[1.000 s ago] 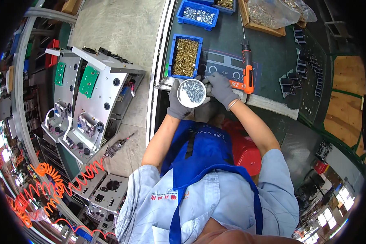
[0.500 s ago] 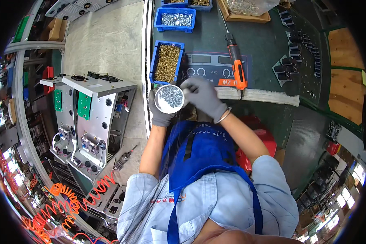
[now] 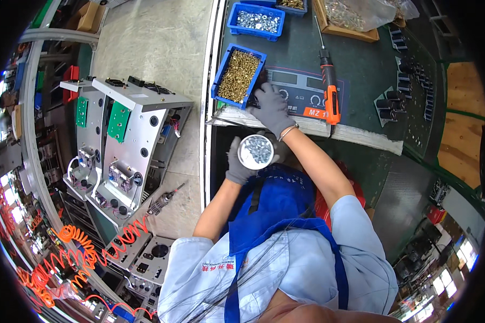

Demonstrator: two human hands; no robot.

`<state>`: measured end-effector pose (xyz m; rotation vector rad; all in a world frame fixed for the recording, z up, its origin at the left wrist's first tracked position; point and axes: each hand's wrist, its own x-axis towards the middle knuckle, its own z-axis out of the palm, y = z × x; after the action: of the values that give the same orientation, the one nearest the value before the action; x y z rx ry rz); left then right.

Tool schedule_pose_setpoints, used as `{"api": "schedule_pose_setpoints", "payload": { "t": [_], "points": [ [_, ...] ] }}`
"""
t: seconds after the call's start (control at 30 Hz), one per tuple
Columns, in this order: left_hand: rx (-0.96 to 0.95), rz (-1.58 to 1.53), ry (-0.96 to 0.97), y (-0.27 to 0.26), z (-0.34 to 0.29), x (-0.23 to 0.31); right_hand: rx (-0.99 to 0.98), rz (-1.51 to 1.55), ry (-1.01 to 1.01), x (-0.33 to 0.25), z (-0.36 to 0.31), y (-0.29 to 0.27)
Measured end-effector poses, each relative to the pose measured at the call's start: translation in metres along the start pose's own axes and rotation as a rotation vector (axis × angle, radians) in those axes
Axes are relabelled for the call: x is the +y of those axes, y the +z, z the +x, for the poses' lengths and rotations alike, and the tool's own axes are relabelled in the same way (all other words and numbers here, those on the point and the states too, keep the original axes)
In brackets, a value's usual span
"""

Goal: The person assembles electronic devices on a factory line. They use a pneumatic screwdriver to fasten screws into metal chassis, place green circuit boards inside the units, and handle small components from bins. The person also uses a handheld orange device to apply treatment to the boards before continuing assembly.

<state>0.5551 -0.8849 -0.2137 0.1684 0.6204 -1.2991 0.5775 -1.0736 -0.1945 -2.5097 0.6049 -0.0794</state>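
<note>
My left hand (image 3: 238,164), in a grey glove, is closed around a small white tub (image 3: 243,156) in front of the bench edge. Small silvery screws (image 3: 260,149) lie in the tub, which faces upward. Over the bench's front edge, my gloved right hand (image 3: 273,109) is just right of a blue bin (image 3: 218,89) full of brass-coloured screws (image 3: 238,76). Its fingers are curled together beside a dark item at the bin's side; what they hold, if anything, is hidden.
An orange-and-black electric screwdriver (image 3: 329,89) lies on the bench mat. Behind are a blue bin of silvery hardware (image 3: 257,21) and a cardboard box (image 3: 350,32) with bagged parts. Metal housings (image 3: 140,124) stand at left. Black components on plates (image 3: 392,104) sit at right.
My right hand has left the tub's rim for the side of the brass screw bin. The tub in my left hand is lower, nearer my body. The whole view has shifted.
</note>
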Motion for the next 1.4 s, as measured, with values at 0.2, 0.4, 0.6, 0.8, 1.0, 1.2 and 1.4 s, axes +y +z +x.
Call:
{"api": "schedule_pose_setpoints", "payload": {
  "t": [0.2, 0.4, 0.6, 0.8, 1.0, 1.2, 1.4],
  "points": [
    [-0.016, -0.007, 0.063, -0.049, 0.036, -0.015, 0.036, -0.031, 0.068, 0.005, -0.001, 0.019],
    [0.113, -0.054, 0.141, -0.046, 0.059, -0.018, 0.002, 0.03, 0.041, 0.008, -0.024, 0.01],
    [0.119, -0.014, 0.204, -0.05, 0.06, -0.019, -0.036, 0.07, 0.009, 0.006, -0.073, 0.015],
    [0.036, 0.032, 0.237, -0.071, 0.066, -0.012, -0.02, 0.213, -0.024, 0.011, -0.111, -0.003],
    [-0.056, 0.033, 0.203, -0.061, 0.06, -0.014, 0.14, 0.095, 0.168, 0.039, -0.081, -0.02],
    [-0.001, 0.084, 0.163, -0.072, 0.06, -0.008, -0.132, 0.242, 0.06, 0.002, -0.15, 0.002],
    [-0.046, 0.218, -0.004, -0.032, 0.034, -0.03, 0.013, 0.12, 0.182, 0.031, -0.199, -0.037]
  ]
}}
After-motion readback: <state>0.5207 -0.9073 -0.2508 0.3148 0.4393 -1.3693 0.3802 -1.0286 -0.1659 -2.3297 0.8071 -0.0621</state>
